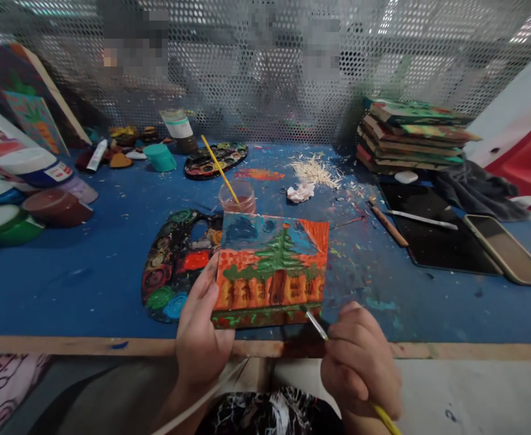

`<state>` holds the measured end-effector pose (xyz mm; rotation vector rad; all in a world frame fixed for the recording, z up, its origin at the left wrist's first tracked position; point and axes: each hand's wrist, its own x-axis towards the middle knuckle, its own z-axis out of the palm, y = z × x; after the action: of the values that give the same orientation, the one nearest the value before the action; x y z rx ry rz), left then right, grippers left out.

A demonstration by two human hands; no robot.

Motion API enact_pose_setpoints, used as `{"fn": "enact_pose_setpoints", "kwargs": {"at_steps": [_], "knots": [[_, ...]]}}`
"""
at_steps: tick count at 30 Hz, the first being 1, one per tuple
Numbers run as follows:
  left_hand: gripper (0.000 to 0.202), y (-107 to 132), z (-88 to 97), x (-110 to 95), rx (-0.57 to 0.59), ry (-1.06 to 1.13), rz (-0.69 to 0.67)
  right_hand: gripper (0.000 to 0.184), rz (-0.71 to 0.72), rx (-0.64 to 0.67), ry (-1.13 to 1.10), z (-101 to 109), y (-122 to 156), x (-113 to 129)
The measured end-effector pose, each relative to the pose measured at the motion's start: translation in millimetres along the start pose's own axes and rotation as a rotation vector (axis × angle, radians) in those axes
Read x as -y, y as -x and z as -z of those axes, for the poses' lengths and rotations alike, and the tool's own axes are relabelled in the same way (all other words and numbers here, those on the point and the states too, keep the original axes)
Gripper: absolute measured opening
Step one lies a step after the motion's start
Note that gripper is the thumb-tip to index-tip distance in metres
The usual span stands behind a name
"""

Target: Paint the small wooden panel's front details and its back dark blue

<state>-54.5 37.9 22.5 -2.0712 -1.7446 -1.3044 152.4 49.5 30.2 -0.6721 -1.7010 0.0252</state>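
A small painted panel (pixel 274 266) is tilted up at the table's front edge, showing a green tree, orange ground and blue sky. My left hand (pixel 204 329) grips it by its left side and lower corner. In my right hand (pixel 362 359) is a paintbrush (pixel 317 324) with a yellow handle, its dark tip at the panel's lower right. Behind the left hand lies a black paint palette (pixel 156 266) with red, green and blue paint, partly covered by the panel. A clear cup (pixel 246 196) with a yellow-handled brush stands just beyond.
Several paint tubs (pixel 57 207) crowd the left side. At the back are a second palette (pixel 215 160), a teal cup (pixel 160 157), wood shavings (pixel 317 170) and crumpled tissue (pixel 300 193). To the right are stacked panels (pixel 412 136), a dark tablet (pixel 437 235), a carving tool (pixel 387 225) and a phone (pixel 510 248).
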Motion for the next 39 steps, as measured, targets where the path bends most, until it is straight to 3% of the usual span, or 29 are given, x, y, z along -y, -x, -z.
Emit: {"fn": "enact_pose_setpoints", "kwargs": {"at_steps": [6, 10, 12, 17, 20, 25, 31, 35, 39], "knots": [[0.063, -3, -1.6, -2, -0.043, -0.043, -0.063, 0.029, 0.086, 0.004, 0.01, -2, -10, 0], [0.07, -3, -2.0, 0, -0.073, -0.044, -0.108, 0.009, -0.088, -0.135, -0.014, 9, -30, -14], [0.073, -4, -2.4, 1, -0.088, -0.042, -0.133, 0.013, -0.151, -0.2, 0.048, 18, -45, -22], [0.075, -5, -2.8, 2, -0.066, -0.037, -0.151, 0.009, -0.197, 0.003, 0.083, 30, -67, -30], [0.075, -4, -2.5, 3, -0.075, -0.035, -0.145, 0.016, -0.249, 0.06, 0.015, 27, -63, -28], [0.079, 0, -2.2, 5, -0.103, -0.088, -0.183, 0.011, -0.202, -0.121, -0.023, 18, -55, -25], [0.078, 0, -2.2, 6, -0.091, -0.116, -0.203, 0.012, -0.165, -0.192, 0.103, 21, -62, -27], [0.078, -1, -2.8, 5, -0.103, -0.086, -0.197, 0.021, -0.308, -0.215, 0.191, 24, -60, -30], [0.079, -3, -2.8, 3, -0.094, -0.046, -0.198, 0.015, -0.423, -0.224, 0.022, 24, -53, -28]]}}
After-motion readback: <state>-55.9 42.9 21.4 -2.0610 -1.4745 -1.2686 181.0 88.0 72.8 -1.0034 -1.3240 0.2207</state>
